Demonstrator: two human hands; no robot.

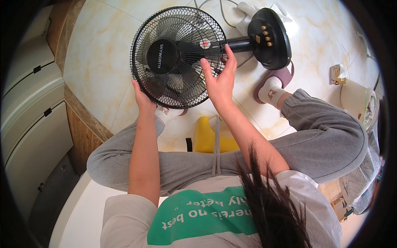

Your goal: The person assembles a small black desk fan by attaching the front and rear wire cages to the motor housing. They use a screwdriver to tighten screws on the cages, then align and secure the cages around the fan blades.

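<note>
Hands (144,99) (221,84) at black fan (175,57), left grip unclear

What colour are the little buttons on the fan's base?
The buttons are gold, best seen in the head view.

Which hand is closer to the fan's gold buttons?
Right. The right hand is by the cage edge on the buttons' side, below and left of them in the picture. The left hand is farther away, at the cage's lower left edge.
</note>
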